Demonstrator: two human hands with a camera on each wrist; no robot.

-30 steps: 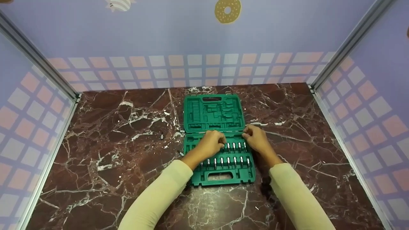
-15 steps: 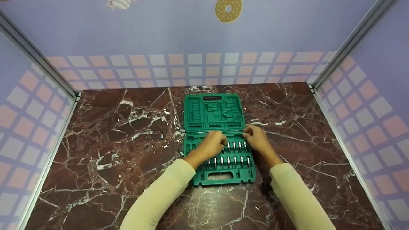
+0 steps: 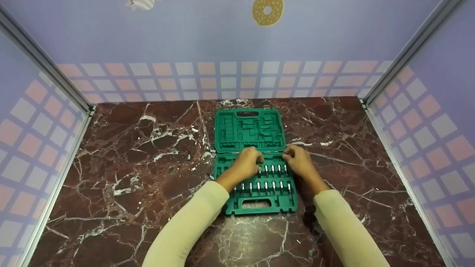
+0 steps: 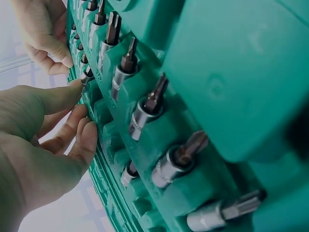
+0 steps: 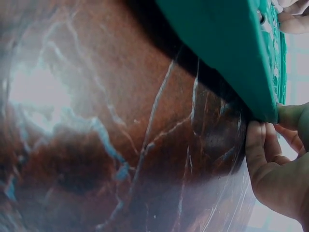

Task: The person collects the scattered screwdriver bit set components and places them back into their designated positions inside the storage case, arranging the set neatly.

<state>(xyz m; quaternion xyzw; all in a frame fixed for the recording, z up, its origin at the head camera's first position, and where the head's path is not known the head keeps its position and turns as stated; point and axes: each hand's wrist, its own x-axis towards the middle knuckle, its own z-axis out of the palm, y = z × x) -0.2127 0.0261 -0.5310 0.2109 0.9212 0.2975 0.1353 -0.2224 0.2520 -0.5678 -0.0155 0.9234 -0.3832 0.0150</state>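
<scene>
An unfolded green bit-socket case [image 3: 256, 212] lies on the table, with two rows of silver bit sockets in its near half. My left hand [image 3: 245, 163] is over the back row, left of the sockets lined up there. In the left wrist view, the left thumb and index finger meet at a bit socket [image 4: 87, 75] in that row and pinch it. My right hand [image 3: 300, 162] holds the case's right edge near the hinge. The right wrist view has its fingertips [image 5: 256, 137] against the case's side, thumb higher up. The left hand and forearm hide part of the rows.
A small loose bit socket [image 3: 189, 157] lies on the marbled table [image 3: 148, 222] left of the case. Another small metal piece [image 3: 211, 177] is beside the case's left edge. The case lid [image 3: 249, 129] leans back toward the patterned wall [image 3: 237, 48]. Side walls flank the table.
My left hand has shifted slightly right and away from me, so one more bit socket shows beneath its fingers. The right hand stays on the case edge.
</scene>
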